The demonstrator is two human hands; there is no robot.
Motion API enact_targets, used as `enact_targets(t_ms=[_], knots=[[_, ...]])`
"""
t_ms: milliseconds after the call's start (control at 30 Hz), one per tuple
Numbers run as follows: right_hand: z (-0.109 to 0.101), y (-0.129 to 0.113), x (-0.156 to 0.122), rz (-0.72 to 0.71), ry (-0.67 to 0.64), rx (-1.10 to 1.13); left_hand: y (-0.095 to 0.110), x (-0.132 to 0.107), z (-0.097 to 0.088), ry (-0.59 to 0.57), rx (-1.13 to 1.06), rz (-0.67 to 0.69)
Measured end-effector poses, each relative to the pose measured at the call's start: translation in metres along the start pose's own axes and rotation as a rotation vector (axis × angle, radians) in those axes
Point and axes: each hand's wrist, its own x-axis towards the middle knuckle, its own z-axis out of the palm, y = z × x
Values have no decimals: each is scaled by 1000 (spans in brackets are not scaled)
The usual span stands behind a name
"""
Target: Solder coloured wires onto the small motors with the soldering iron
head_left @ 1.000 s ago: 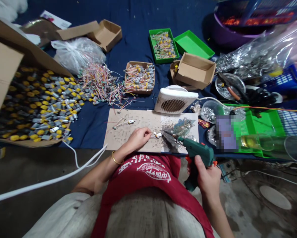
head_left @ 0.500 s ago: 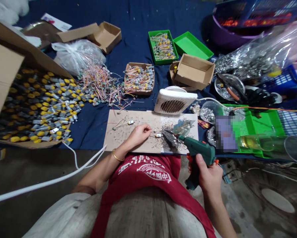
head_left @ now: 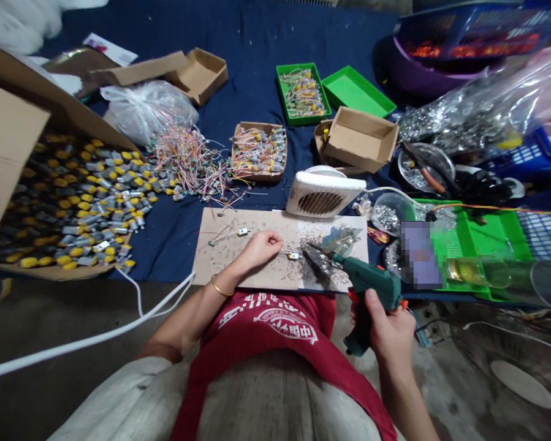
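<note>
Head view: looking down past your red printed apron (head_left: 268,321) at both hands over a tan cardboard work board (head_left: 238,248).

Left hand (head_left: 257,251): fingers curled and pressed together, resting on the board. Gold bangle (head_left: 220,288) on the wrist. Whether the fingertips (head_left: 275,240) pinch a thin wire is too small to tell.

Right hand (head_left: 389,327): fingers wrapped tightly around the grip of a green pistol-grip soldering gun (head_left: 367,282) with an orange trigger guard.

Work piece: small silver metal part with a white tab (head_left: 293,256), on the board just beyond your left fingertips, not clearly touching them. The dark metal gun tip (head_left: 314,254) points toward it but sits apart.

Technique: hold the part steady with your left fingers well back from the hot tip. Steady your right wrist so the tip does not drift.

Things about: yellow-capped silver motors (head_left: 73,208) heaped in a cardboard box, a tangle of thin multicoloured wires (head_left: 187,165), wired motors in a small cardboard tray (head_left: 259,150), more in a green plastic tray (head_left: 300,95).

Rest: white plastic vent fan (head_left: 323,195) beyond the board, orange-handled pliers (head_left: 429,177) in a metal bowl, navy cloth (head_left: 257,61) underneath.
</note>
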Motion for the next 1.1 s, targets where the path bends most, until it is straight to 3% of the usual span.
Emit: enact_targets(t_ms=[233,400,600,1100], knots=[[16,-7,11,-92,12,19,17,6,7,75,442,110],[33,-11,23,119,-135,153,26,10,13,64,656,68],[36,-3,31,308,-145,266,31,13,15,24,720,28],[40,0,38,374,-204,343,30,15,15,13,742,51]])
